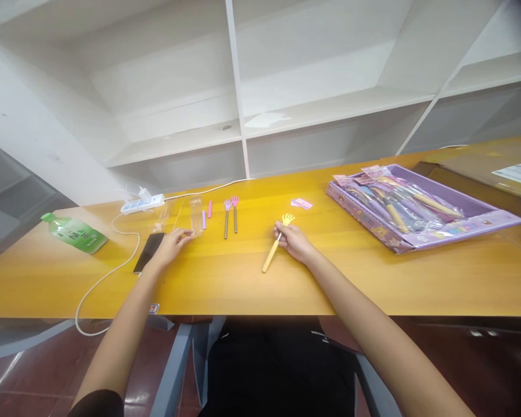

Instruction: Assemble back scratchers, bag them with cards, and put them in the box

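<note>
My right hand (296, 242) is closed on a small yellow back scratcher (276, 243), gripping its shaft just below the hand-shaped head; the yellow handle rests on the wooden table (243, 284). My left hand (170, 245) reaches forward, its fingertips pinching the lower edge of a clear plastic sleeve (195, 215) lying on the table. Beyond it lie two small pink-and-purple scratchers (230, 217) with grey handles and two short pink and purple handle pieces (206, 214).
A black phone (149, 251) lies by my left wrist, with a white cable and power strip (142, 204) behind it. A green bottle (74, 233) lies at the left. A purple tray (421, 209) of packaged scratchers sits at right, small pink labels (301, 203) near it.
</note>
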`<action>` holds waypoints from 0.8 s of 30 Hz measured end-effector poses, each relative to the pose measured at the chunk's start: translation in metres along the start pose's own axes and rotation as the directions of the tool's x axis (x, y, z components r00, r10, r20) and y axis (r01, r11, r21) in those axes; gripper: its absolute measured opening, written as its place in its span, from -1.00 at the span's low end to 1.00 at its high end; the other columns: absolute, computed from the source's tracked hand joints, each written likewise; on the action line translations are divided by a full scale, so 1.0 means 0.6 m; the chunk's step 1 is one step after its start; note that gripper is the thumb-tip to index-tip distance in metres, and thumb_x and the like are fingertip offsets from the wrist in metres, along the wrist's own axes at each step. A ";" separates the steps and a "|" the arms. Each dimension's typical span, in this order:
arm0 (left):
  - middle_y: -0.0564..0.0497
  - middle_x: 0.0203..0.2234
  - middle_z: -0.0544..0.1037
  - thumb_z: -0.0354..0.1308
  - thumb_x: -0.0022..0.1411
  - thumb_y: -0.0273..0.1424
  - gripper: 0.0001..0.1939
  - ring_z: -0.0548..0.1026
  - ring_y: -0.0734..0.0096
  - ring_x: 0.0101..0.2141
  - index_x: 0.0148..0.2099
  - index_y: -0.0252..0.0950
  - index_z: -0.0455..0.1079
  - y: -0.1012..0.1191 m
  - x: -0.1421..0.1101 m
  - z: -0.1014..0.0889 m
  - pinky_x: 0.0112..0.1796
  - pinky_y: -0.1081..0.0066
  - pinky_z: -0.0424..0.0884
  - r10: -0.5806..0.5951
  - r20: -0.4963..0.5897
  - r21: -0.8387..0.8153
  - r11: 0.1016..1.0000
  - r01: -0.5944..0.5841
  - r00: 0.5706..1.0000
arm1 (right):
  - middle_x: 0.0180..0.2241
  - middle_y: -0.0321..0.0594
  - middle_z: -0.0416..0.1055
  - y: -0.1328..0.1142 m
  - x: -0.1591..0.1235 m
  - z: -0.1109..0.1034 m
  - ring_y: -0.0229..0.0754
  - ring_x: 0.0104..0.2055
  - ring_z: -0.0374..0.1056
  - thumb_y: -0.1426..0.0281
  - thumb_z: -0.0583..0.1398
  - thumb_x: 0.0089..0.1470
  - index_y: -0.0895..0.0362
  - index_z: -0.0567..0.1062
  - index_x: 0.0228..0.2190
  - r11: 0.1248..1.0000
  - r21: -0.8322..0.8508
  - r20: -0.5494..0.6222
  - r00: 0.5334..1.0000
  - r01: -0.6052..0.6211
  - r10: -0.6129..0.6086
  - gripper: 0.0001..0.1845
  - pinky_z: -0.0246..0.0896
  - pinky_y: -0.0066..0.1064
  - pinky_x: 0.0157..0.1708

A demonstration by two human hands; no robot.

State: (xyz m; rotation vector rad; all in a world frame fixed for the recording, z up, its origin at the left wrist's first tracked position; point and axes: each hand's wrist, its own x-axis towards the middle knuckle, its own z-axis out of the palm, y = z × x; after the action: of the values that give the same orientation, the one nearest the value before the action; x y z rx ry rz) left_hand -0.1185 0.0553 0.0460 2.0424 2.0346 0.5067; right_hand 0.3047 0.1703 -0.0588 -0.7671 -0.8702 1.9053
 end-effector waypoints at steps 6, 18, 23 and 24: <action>-0.10 -0.05 0.69 0.09 0.41 -0.10 -0.63 0.63 0.12 -0.07 0.00 -0.19 0.59 0.000 0.001 0.004 0.09 0.18 0.48 -0.014 -0.005 0.049 0.999 0.015 1.000 | -0.54 -0.36 0.29 -0.001 -0.001 0.000 -0.40 -0.56 -0.03 -0.11 0.56 -0.22 0.12 0.45 -0.44 1.000 -0.004 0.004 1.000 -0.001 0.001 -0.34 -0.25 -0.50 -0.62; -0.11 -0.21 0.70 0.26 0.18 -0.18 -0.70 0.64 0.16 -0.19 -0.13 -0.25 0.56 -0.002 0.020 0.023 0.01 0.22 0.53 -0.300 -0.204 -0.159 0.949 0.271 0.932 | -0.54 -0.35 0.30 -0.003 -0.002 0.002 -0.40 -0.56 -0.03 -0.13 0.57 -0.27 0.13 0.46 -0.46 1.000 -0.012 -0.002 1.000 -0.007 0.007 -0.32 -0.25 -0.51 -0.62; -0.14 -0.18 0.71 0.34 0.10 -0.11 -0.55 0.68 0.18 -0.24 -0.06 -0.30 0.55 -0.021 0.033 0.029 -0.11 0.27 0.58 -0.438 -0.145 -0.245 0.885 0.396 0.887 | -0.54 -0.35 0.29 -0.002 -0.002 0.002 -0.40 -0.55 -0.02 -0.15 0.56 -0.28 0.13 0.46 -0.46 1.000 -0.026 -0.006 1.000 -0.007 0.007 -0.30 -0.22 -0.52 -0.62; -0.15 -0.20 0.71 0.32 0.13 -0.06 -0.52 0.68 0.19 -0.26 -0.06 -0.31 0.54 -0.023 0.036 0.030 -0.16 0.28 0.58 -0.457 -0.130 -0.253 0.874 0.416 0.880 | -0.54 -0.35 0.29 -0.002 -0.002 0.002 -0.40 -0.56 -0.02 -0.16 0.56 -0.28 0.12 0.46 -0.46 0.999 -0.031 -0.006 1.000 -0.007 0.007 -0.30 -0.22 -0.52 -0.63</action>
State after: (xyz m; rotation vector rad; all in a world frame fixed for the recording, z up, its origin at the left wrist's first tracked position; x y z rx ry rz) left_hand -0.1246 0.0791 0.0259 1.3880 2.3334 0.8079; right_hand 0.3047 0.1695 -0.0572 -0.7948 -0.8966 1.8987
